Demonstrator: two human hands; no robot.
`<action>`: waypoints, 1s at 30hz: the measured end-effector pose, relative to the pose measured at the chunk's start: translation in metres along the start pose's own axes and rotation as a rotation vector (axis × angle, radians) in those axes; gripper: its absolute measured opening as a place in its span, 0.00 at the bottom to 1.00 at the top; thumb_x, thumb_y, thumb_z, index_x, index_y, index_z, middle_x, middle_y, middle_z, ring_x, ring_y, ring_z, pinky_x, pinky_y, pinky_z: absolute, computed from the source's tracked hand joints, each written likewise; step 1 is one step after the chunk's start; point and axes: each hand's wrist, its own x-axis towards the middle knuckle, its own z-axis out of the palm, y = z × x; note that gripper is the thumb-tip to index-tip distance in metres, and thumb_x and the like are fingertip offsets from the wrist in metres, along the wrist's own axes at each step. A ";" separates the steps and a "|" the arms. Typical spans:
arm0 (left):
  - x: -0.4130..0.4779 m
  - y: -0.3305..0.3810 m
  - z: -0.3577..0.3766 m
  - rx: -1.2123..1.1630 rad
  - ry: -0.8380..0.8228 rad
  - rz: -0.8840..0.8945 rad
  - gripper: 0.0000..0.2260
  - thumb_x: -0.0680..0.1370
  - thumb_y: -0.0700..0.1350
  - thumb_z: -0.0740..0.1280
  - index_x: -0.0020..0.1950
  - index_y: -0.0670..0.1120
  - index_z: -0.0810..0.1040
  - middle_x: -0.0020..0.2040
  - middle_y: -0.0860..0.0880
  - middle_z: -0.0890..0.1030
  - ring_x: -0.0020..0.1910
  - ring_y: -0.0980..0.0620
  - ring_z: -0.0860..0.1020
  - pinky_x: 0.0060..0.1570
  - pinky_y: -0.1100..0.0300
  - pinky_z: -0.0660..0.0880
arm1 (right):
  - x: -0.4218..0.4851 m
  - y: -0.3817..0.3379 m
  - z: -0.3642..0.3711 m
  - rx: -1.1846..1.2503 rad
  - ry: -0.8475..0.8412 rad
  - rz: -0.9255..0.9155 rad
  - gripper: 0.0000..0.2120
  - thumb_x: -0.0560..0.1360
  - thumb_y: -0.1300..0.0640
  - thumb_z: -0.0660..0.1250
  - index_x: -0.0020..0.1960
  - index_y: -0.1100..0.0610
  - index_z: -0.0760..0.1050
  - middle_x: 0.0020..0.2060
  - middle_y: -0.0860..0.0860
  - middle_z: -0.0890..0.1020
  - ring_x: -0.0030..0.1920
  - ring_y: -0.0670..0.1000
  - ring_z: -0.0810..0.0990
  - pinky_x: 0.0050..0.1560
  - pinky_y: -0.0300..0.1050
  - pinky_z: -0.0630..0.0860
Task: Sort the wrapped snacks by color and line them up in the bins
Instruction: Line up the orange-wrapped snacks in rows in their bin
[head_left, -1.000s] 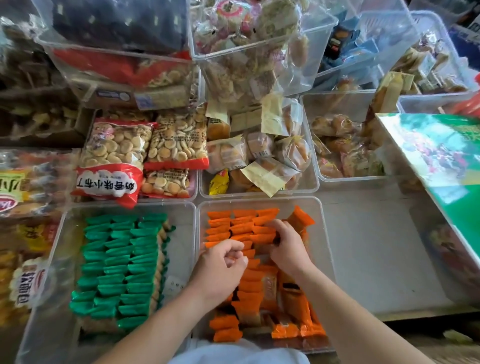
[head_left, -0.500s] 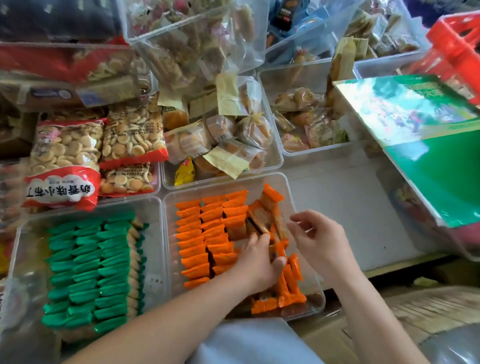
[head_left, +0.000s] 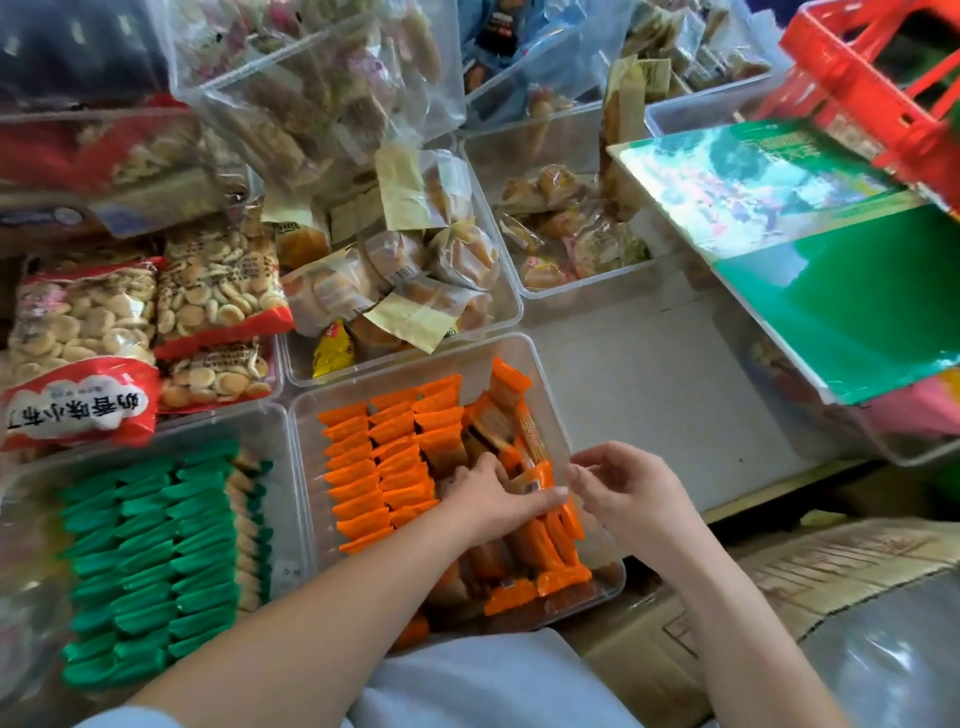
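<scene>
A clear bin (head_left: 602, 587) in front of me holds orange-wrapped snacks (head_left: 384, 462), lined in neat rows on its left side and loose on its right. My left hand (head_left: 493, 499) lies inside the bin and grips a loose orange snack (head_left: 535, 480) among the pile. My right hand (head_left: 623, 488) hovers at the bin's right rim, fingers loosely curled, fingertips close to that snack; I cannot tell if they touch it. Left of this, a second clear bin (head_left: 291, 519) holds green-wrapped snacks (head_left: 150, 566) in tidy rows.
Bags of small round biscuits (head_left: 88, 343) lie behind the green bin. Clear bins of wrapped buns (head_left: 415, 280) and pastries (head_left: 566, 228) stand further back. A green box (head_left: 810, 249) and a red basket (head_left: 883, 88) are at the right. Bare grey shelf (head_left: 649, 384) lies beside the orange bin.
The view shifted right. My right hand left the orange pile and came out to the bin's right rim. My left hand moved right into the loose snacks and took hold of one.
</scene>
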 end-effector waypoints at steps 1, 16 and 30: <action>-0.002 -0.001 -0.004 -0.006 -0.011 0.016 0.57 0.51 0.88 0.63 0.72 0.55 0.69 0.71 0.46 0.69 0.71 0.41 0.71 0.70 0.42 0.73 | 0.000 0.000 -0.001 0.006 -0.001 0.006 0.02 0.79 0.50 0.72 0.48 0.44 0.83 0.39 0.46 0.86 0.41 0.46 0.85 0.41 0.42 0.83; -0.020 -0.006 -0.020 0.011 -0.133 0.175 0.42 0.53 0.76 0.79 0.63 0.62 0.73 0.65 0.52 0.65 0.65 0.46 0.71 0.67 0.44 0.75 | -0.005 -0.007 0.001 0.052 -0.003 0.046 0.02 0.79 0.50 0.72 0.49 0.46 0.83 0.39 0.47 0.86 0.42 0.48 0.85 0.46 0.52 0.85; -0.040 -0.009 -0.018 -0.008 -0.286 0.198 0.50 0.59 0.64 0.85 0.76 0.65 0.65 0.71 0.55 0.58 0.67 0.41 0.70 0.47 0.49 0.86 | -0.009 -0.008 -0.001 0.012 -0.050 0.045 0.02 0.79 0.51 0.73 0.51 0.44 0.82 0.43 0.47 0.86 0.45 0.49 0.85 0.49 0.53 0.85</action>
